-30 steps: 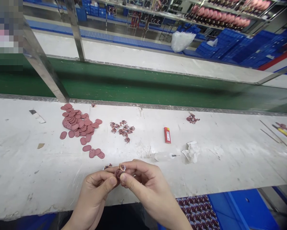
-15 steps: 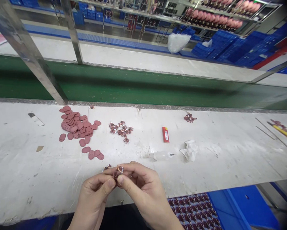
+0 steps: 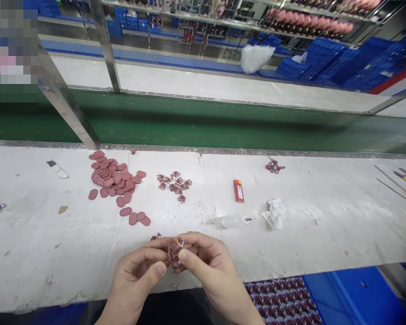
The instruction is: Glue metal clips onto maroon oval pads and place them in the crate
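My left hand [image 3: 140,271] and my right hand [image 3: 206,264] meet at the near edge of the white workbench [image 3: 324,225]. Between their fingertips they pinch one small reddish piece with a metal ring [image 3: 176,247]. Both hands are closed on it. A tiny similar piece [image 3: 154,236] lies on the bench just beyond my left fingers. Farther back lie a heap of reddish oval tags [image 3: 113,178] and a cluster of small ringed pieces [image 3: 175,183].
A red lighter [image 3: 238,190], a small clear bottle [image 3: 233,220] and crumpled white paper [image 3: 274,213] lie right of centre. Behind the bench runs a green conveyor belt [image 3: 223,126] with slanted metal posts [image 3: 65,110]. A blue bin of reddish pieces [image 3: 284,300] sits below right.
The hands keep working the small piece between the fingertips, shifting slightly right in the picture. Nothing on the bench has moved.
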Tool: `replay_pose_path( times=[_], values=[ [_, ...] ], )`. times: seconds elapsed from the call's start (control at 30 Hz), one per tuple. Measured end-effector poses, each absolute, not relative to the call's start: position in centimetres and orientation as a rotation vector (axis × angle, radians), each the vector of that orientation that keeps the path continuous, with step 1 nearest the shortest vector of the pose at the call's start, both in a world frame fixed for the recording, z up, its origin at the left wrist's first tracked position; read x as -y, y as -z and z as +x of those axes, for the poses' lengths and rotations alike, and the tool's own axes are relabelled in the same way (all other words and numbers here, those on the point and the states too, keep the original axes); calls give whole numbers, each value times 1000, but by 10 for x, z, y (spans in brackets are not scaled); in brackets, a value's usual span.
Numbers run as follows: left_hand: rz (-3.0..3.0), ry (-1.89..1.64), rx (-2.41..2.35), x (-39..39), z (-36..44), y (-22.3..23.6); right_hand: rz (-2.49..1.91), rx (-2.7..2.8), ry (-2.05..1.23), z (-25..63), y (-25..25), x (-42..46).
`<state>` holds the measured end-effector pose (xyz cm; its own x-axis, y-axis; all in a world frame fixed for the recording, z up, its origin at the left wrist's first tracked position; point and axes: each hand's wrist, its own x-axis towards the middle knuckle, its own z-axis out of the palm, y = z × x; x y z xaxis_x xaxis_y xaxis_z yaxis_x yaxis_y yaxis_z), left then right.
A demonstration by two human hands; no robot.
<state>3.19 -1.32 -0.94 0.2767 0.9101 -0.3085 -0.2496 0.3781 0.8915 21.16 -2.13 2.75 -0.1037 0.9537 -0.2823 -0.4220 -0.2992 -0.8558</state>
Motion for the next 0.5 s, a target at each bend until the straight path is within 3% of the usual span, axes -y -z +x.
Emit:
replay_pose_path(
  times=[0.23,0.5],
  values=[
    [1843,-759,-1451,-46,-13,24,-1215,574,-1403,251,-12,41],
    [2020,-629,-1369,-78,-13,26,-1548,451,-1098,309,-9,99]
  ],
)
